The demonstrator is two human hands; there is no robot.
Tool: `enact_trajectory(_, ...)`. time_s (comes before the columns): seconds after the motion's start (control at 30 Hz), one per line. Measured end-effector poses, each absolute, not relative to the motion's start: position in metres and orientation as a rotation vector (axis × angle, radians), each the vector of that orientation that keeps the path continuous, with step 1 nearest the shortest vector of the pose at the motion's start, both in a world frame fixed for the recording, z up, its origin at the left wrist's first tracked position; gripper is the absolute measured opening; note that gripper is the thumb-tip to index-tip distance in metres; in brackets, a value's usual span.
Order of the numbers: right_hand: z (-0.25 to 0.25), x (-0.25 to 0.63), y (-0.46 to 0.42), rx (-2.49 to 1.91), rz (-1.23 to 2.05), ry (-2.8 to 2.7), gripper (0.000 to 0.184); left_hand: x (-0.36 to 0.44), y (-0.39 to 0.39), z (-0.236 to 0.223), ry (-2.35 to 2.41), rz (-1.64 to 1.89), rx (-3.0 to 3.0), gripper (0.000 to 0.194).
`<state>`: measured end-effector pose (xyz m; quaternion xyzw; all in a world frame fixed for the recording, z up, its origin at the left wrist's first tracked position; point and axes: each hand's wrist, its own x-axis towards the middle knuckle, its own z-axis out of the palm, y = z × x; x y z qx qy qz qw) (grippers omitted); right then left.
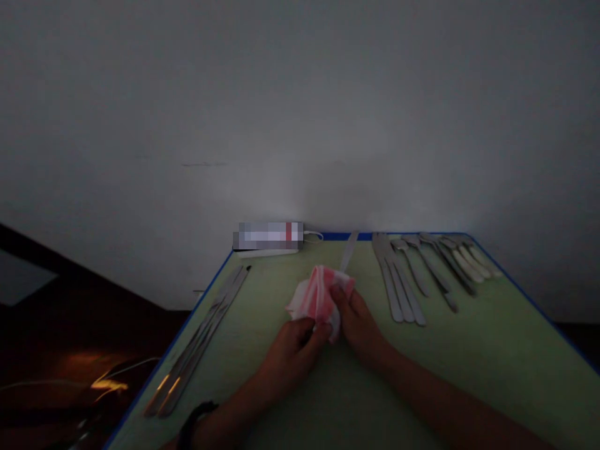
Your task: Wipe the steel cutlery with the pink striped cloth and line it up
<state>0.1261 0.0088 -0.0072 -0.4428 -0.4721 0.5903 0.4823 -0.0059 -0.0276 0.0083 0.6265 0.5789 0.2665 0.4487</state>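
A pink and white cloth (pixel 320 294) is bunched between my two hands above the green table. My left hand (pixel 293 347) pinches its lower edge, fingers closed. From the right side, my right hand (pixel 359 319) grips it with the thumb pressed on top. A flat metal blade (pixel 349 251), like that of a table knife, reaches up and away from behind the cloth; its other end is hidden by the cloth and hand. To the right of my hands lie several table knives (pixel 396 284) side by side.
Spoons and forks (pixel 434 269) and white-handled cutlery (pixel 469 259) lie at the right. Long metal knives (pixel 201 344) lie along the left edge. A pixelated box-like object (pixel 269 236) with a white cable (pixel 315 236) stands at the back. The blue-edged table (pixel 492 350) meets a wall (pixel 300 112).
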Motion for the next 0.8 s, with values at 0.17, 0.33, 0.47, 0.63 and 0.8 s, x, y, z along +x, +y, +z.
enact_trajectory(0.17,-0.011,0.124,0.015,-1.036,1.490,-1.027,0.038,-0.011,-0.028,0.004,1.257,0.627,1.605,0.040)
enact_trajectory(0.33,-0.015,0.136,0.048,-0.968,1.513,-0.513,0.028,-0.012,-0.040,0.008,1.194,0.509,1.885,0.039)
enact_trajectory(0.47,-0.017,0.146,0.064,-0.938,1.419,-0.526,0.030,-0.008,-0.041,0.008,1.178,0.529,1.792,0.036)
enact_trajectory(0.63,-0.019,0.139,0.048,-1.053,1.227,-0.848,0.041,-0.002,-0.031,0.003,1.372,0.661,1.691,0.035)
enact_trajectory(0.8,-0.028,0.127,0.030,-1.117,1.201,-0.962,0.042,-0.001,-0.028,0.000,1.403,0.604,1.789,0.039)
